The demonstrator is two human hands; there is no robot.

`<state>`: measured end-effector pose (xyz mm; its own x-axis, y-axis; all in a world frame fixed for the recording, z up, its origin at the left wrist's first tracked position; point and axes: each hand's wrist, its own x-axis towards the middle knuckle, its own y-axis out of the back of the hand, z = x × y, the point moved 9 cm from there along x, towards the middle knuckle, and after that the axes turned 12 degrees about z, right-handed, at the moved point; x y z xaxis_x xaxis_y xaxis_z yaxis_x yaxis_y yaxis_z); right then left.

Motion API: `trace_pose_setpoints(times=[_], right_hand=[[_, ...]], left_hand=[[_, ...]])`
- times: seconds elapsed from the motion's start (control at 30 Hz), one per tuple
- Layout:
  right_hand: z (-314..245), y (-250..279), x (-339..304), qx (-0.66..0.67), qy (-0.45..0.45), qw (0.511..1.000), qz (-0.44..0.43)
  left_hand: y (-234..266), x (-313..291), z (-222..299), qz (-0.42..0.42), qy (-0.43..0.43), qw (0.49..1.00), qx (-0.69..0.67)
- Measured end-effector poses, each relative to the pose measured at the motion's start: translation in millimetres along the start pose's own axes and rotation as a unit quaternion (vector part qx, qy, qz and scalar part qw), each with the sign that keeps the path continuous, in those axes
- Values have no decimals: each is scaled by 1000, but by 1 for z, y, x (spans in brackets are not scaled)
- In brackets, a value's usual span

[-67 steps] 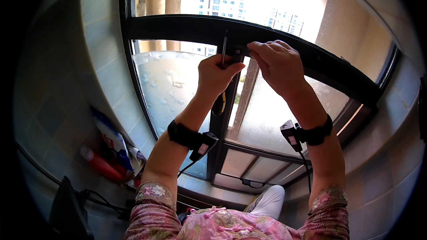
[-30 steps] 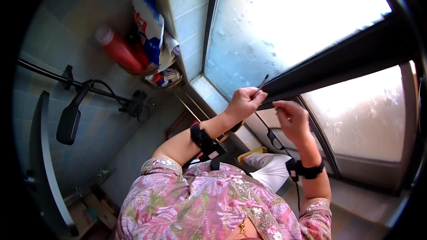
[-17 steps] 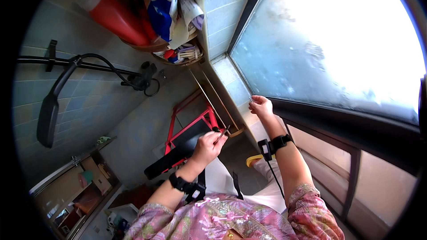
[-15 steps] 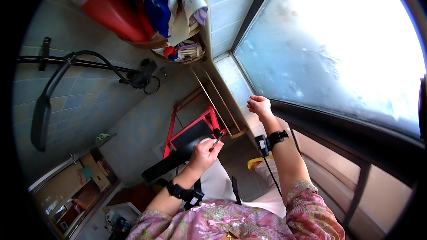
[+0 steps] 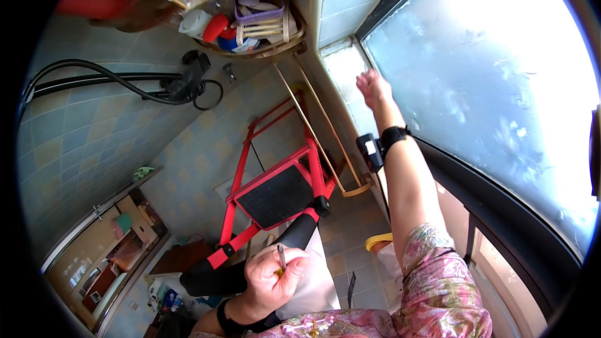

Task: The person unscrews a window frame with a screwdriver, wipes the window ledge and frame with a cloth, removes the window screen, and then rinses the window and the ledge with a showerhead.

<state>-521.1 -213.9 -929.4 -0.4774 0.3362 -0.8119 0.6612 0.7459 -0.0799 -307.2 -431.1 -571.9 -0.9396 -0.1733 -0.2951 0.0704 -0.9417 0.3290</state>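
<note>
- Head view: the left hand (image 5: 273, 276), low in the picture, is curled shut around a thin metal tool (image 5: 281, 256), whose shaft sticks up out of the fist.
- Just past that fist stands a red step ladder (image 5: 277, 193) with a black tread, its dark handle bar running down to the lower left.
- The right hand (image 5: 373, 88) is stretched far up to the tiled ledge (image 5: 343, 69) at the foot of the frosted window pane (image 5: 494, 81); its fingers are loosely spread and hold nothing, touching or nearly touching the ledge.
- A black wrist strap (image 5: 382, 143) sits on the right forearm.
- To the far upper left a wall shelf (image 5: 250, 25) carries bottles, and a black hose (image 5: 125, 84) crosses the tiled wall.
</note>
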Motion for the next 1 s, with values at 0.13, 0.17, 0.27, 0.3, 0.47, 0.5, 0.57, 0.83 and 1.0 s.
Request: trace_pose_setpoints(times=[0.13, 0.17, 0.27, 0.3, 0.47, 0.5, 0.57, 0.83, 1.0], right_hand=[[-6, -4, 4, -66, 29, 997, 22], [-3, -1, 4, -85, 29, 996, 18], [14, 17, -2, -121, 11, 992, 25], [20, 25, -4, -120, -3, 993, 25], [42, 70, -32, -179, -49, 982, 12], [47, 82, -40, -172, -52, 984, 11], [60, 94, -70, -200, -83, 976, -23], [49, 117, -214, -247, -93, 958, -111], [-3, 97, -336, -326, -24, 923, -202]], left_hand=[[-2, -1, 0, 3, -16, 1000, -19], [-3, 0, -1, 0, -2, 1000, -23], [-1, 0, -2, 8, 13, 1000, -14], [1, 0, -4, 32, 41, 998, -41], [-3, 4, -2, 19, 56, 997, -49], [-3, 3, -3, 25, 57, 997, -45], [0, -1, -8, 46, 68, 995, -56], [-3, -4, -22, 79, 108, 984, -116], [-5, -2, -27, 81, 157, 971, -162]])
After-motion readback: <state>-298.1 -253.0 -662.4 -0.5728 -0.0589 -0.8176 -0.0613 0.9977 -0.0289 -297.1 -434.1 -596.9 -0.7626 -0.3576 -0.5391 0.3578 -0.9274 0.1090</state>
